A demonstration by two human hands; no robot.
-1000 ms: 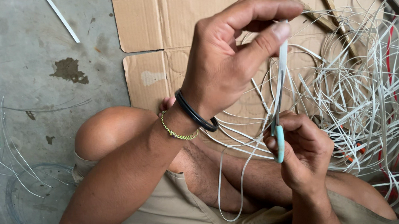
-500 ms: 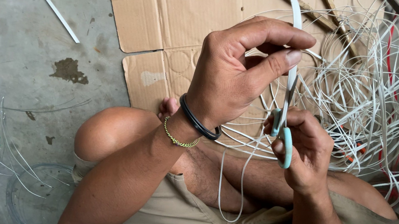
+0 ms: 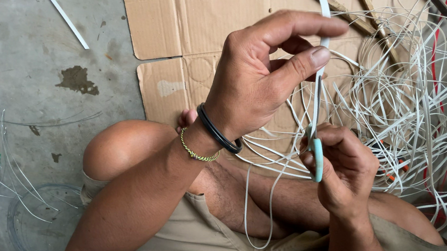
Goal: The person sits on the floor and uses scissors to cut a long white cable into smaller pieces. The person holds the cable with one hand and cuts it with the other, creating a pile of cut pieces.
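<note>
Pinching white strip [image 3: 321, 63] in left hand [image 3: 256, 84], right hand [image 3: 342, 167] gripping perhaps a teal-handled tool [image 3: 318, 160]

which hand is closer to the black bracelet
Left. The black bracelet sits on the left hand's own wrist, just below it. The right hand is apart from it, off to the side, holding a light blue handled tool.

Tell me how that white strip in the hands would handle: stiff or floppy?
Likely springy: the strip runs nearly straight between the left hand and right hand. Probably light, since two fingertips hold it. The pile lies in loose curls, so it probably bends easily.
</note>
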